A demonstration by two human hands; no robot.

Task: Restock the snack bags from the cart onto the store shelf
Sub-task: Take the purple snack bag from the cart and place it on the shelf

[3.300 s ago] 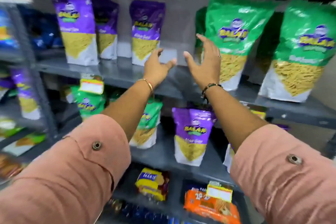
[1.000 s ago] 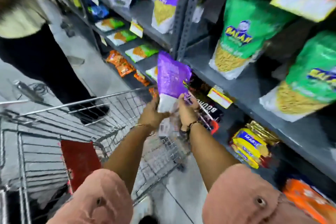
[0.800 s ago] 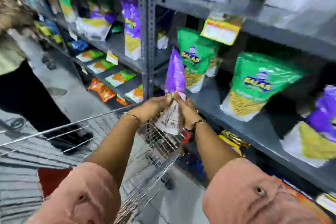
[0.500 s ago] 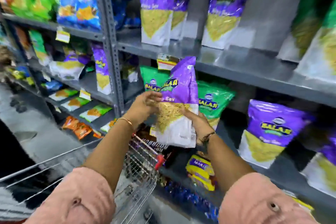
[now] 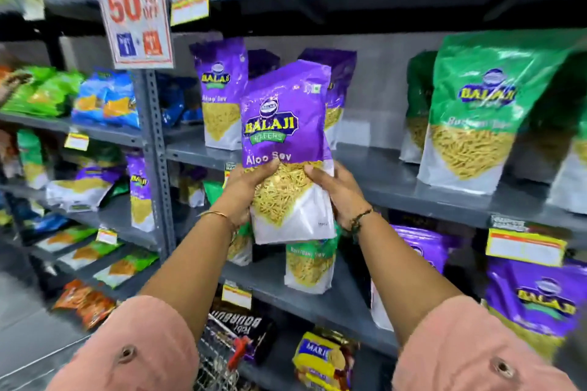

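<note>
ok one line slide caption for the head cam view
Both hands, left and right, lift a purple snack bag toward the grey shelf.

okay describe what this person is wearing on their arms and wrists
Both arms wear salmon-pink sleeves rolled up above the elbows, each with a small round metallic button: the left sleeve and the right sleeve. The forearms are bare. The left wrist carries a thin gold bangle; the right wrist carries a dark beaded bracelet. No gloves and no rings are visible.
</note>
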